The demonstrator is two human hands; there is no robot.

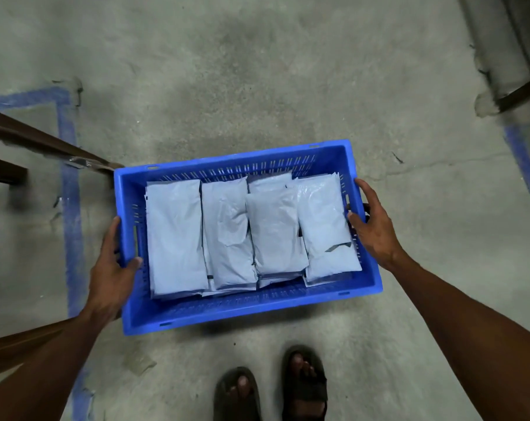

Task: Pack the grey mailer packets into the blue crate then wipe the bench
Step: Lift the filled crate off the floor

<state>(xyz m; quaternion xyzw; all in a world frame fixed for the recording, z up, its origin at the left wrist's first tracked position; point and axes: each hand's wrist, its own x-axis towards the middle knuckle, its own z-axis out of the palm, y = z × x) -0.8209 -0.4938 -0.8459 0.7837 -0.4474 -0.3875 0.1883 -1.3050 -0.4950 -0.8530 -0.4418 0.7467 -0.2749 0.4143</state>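
From the head view, your two hands hold the blue crate (242, 312) by its short ends. Your left hand (111, 268) grips the crate's left wall with the thumb hooked over the rim and the fingers outside. Your right hand (376, 226) grips the right wall the same way. The grey mailer packets (175, 232) lie flat inside the crate, in overlapping rows that cover its bottom. No packet shows outside it. The crate is over the concrete floor (257, 71), just ahead of your sandalled feet (239, 393). Whether it rests on the floor or hangs just above it, you cannot tell. A brown frame (45, 141) reaches in at the crate's far left corner, beside a blue floor line (70, 208). The packing step looks finished. Next you need to settle the crate level, let go with both hands, then find a cloth and the surface, neither of which shows here.
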